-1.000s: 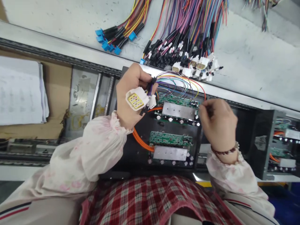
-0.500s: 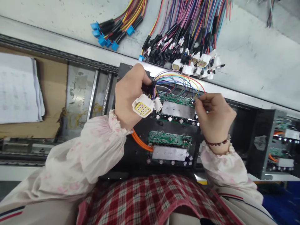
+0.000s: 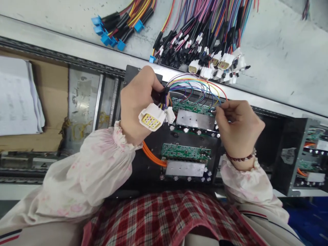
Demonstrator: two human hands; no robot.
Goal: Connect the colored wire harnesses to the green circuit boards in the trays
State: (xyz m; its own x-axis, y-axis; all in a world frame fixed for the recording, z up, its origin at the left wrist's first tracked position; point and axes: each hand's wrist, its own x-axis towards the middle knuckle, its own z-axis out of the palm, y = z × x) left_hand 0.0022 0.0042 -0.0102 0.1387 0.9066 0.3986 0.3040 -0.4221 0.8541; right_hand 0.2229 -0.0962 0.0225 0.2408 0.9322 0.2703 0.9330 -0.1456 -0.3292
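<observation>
The left hand (image 3: 138,109) is closed around a multicoloured wire harness (image 3: 189,85), its white multi-pin connector (image 3: 151,117) jutting past the knuckles, above a green circuit board (image 3: 192,106) on a black panel (image 3: 151,174). The right hand's (image 3: 239,130) fingertips (image 3: 220,107) pinch a thin wire end at the board's right edge. Writing on a paper sheet (image 3: 15,99) is too small to read.

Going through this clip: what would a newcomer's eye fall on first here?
First comes the big fan of multicoloured wires at the top, ending in black and white connectors on a pale surface. Just below it, the left hand grips a harness with a white connector sticking out. The right hand pinches near the ends of thin coloured wires above a green board on a black panel.
</observation>
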